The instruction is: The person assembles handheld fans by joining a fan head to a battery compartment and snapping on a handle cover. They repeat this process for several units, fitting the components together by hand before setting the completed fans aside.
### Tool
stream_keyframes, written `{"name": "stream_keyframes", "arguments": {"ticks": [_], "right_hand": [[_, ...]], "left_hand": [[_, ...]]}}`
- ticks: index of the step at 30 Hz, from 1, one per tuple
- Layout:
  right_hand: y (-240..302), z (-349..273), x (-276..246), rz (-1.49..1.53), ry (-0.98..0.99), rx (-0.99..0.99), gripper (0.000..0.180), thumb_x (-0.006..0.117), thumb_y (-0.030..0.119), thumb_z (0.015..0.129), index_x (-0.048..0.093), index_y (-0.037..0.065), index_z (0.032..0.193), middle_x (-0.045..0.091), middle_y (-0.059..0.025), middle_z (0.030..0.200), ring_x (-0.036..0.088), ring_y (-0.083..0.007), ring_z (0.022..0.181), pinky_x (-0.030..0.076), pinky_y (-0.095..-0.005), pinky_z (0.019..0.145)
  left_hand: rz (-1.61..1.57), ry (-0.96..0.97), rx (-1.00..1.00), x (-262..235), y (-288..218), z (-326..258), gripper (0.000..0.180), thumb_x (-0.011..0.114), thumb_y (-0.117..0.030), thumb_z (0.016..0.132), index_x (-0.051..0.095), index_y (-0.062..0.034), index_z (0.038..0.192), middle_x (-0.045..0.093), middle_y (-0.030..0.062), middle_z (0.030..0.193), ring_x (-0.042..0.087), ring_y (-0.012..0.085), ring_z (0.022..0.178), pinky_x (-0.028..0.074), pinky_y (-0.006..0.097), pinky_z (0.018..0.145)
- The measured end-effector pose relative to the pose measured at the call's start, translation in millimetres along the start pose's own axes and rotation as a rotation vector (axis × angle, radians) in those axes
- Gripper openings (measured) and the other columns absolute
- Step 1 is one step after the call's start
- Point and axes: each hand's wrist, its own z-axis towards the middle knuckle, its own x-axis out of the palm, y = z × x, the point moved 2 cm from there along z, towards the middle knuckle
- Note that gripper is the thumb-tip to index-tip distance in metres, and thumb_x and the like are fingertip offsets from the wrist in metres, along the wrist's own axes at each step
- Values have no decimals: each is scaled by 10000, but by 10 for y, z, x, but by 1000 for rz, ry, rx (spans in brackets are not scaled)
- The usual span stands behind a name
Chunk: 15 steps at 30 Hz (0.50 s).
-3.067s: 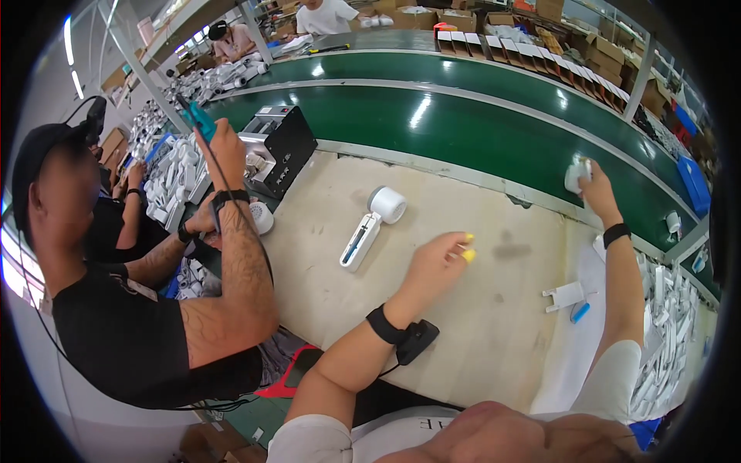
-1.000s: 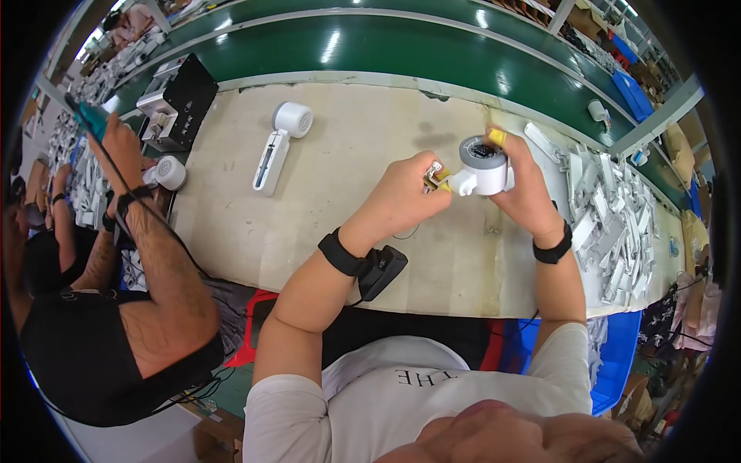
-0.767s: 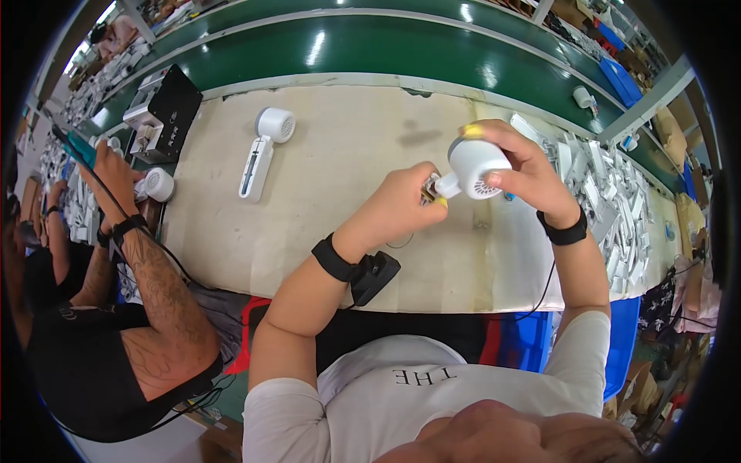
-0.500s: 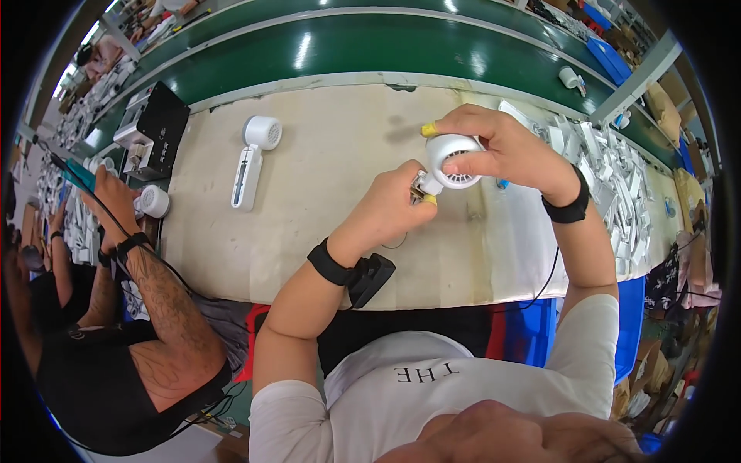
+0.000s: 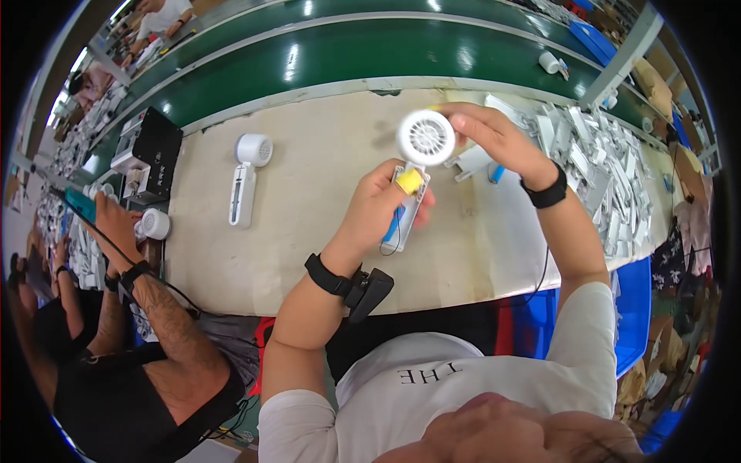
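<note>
Green conveyor belt [image 5: 355, 54] runs behind the cream-coloured table [image 5: 309, 262], and a heap of white casings [image 5: 598, 177] covers its right side. Between my hands, above the table, is the round-headed white device [image 5: 428, 137]. My left hand [image 5: 374, 207] is clamped around its handle, the yellow-covered thumb laid across the top. Half a second ago that fist hid most of the handle; now the open shell shows, with a blue cylinder [image 5: 394, 224] and a thin wire loop. The head has swung round so its grille faces up at me. My right hand [image 5: 502, 143] no longer wraps over the grille: it sits at the right rim, fingers reaching behind, and I cannot tell whether they grip. A white shell piece [image 5: 471, 160] beside it has come into view.
</note>
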Motion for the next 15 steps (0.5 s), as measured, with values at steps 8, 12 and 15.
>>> {"name": "stream_keyframes", "arguments": {"ticks": [8, 12, 15], "right_hand": [[-531, -249, -64, -1074, 97, -288, 398, 652, 71, 651, 578, 45, 1041, 576, -128, 1043, 503, -313, 1002, 391, -399, 913], [-587, -223, -36, -1072, -3, -334, 486, 619, 64, 685, 494, 71, 1155, 577, -133, 1026, 544, -335, 917, 407, -418, 881], [-576, -125, 12, -1070, 53, -14, 546, 589, 74, 714, 415, 64, 1232, 557, -172, 1102, 559, -346, 928, 422, -400, 873]], "left_hand": [[-48, -103, 221, -183, -76, 75, 302, 470, -228, 919, 520, 15, 1092, 633, 138, 1027, 604, 123, 793, 475, 242, 673], [56, -157, 194, -222, -106, 64, 298, 500, -218, 915, 539, 3, 1110, 629, 104, 1058, 604, 118, 844, 479, 214, 622], [-43, -211, 230, -223, -47, 87, 293, 520, -202, 909, 544, -1, 1120, 626, 109, 1059, 604, 123, 851, 498, 217, 616]]}}
